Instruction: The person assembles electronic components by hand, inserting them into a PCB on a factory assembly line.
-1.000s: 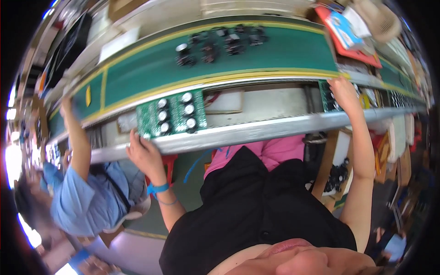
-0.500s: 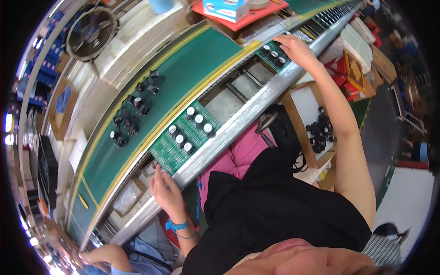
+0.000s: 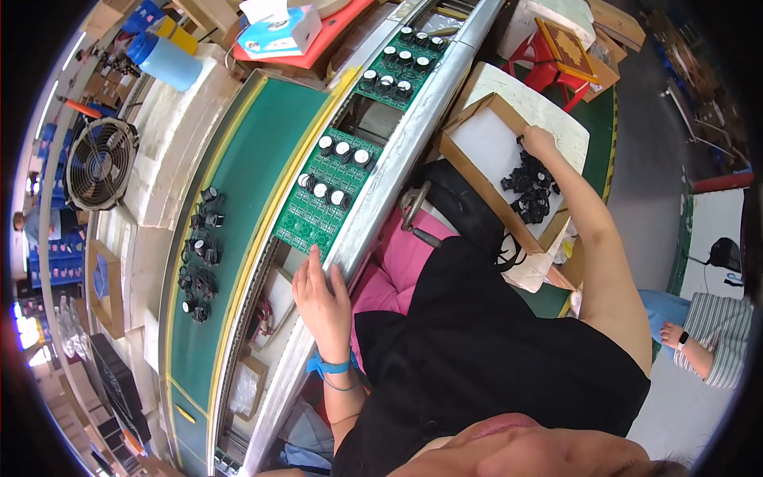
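My left hand (image 3: 322,300) is open, its fingers stretched along the metal rail (image 3: 362,211), with a fingertip at the near edge of a green circuit board (image 3: 298,226). Several white-topped black capacitors stand on that board; its near end has none. Over the shallow cardboard box (image 3: 469,155) on the right, my right hand (image 3: 539,143) has its fingers curled down. Something dark shows at its fingertips, too small to make out. Below that hand lies a heap of black capacitors (image 3: 531,191). Farther along the rail is another green board (image 3: 381,99) with rows of capacitors.
A green belt (image 3: 254,159) runs left of the rail, with loose capacitors (image 3: 199,254) on it. A fan (image 3: 101,163) stands at far left. At the back is a tissue box (image 3: 278,36) on a red tray. A red stool (image 3: 548,60) stands beyond the cardboard box.
My right hand has left the far board on the rail and come over to the cardboard box. The view has turned; my left hand remains at the near board's edge.
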Demonstrator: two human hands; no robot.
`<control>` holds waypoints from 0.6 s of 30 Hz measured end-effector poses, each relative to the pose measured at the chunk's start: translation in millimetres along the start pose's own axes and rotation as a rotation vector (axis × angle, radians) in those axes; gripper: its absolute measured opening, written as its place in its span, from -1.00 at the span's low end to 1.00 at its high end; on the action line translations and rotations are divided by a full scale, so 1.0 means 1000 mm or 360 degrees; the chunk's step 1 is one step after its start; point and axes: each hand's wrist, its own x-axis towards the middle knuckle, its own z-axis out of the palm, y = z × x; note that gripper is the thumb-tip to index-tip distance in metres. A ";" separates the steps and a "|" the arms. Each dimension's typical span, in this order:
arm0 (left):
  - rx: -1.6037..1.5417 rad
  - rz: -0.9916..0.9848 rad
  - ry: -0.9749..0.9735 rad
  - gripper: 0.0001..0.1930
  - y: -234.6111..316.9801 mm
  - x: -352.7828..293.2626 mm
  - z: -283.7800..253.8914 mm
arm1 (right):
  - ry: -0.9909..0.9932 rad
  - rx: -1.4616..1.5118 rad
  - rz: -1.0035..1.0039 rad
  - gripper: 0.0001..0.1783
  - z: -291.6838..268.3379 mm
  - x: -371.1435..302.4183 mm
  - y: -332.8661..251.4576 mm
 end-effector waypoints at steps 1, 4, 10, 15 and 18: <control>0.0009 0.0026 0.0005 -0.55 0.003 0.002 0.001 | 0.0003 0.0028 0.0118 -0.75 0.012 -0.001 0.002; 0.0015 0.0048 -0.0014 -0.55 0.013 0.008 0.006 | -0.0001 0.0123 0.0283 -0.71 0.033 0.000 0.004; 0.0074 0.0161 -0.0032 -0.52 0.018 0.016 0.017 | 0.0230 0.0105 0.0483 -0.78 0.038 0.006 -0.009; 0.0045 0.0218 -0.0051 -0.51 0.022 0.022 0.025 | 0.0186 0.1205 0.0313 -0.64 0.017 0.010 -0.007; 0.0058 0.0153 -0.0019 -0.52 0.021 0.021 0.026 | -0.0264 0.2374 0.0092 -0.71 -0.063 -0.027 -0.070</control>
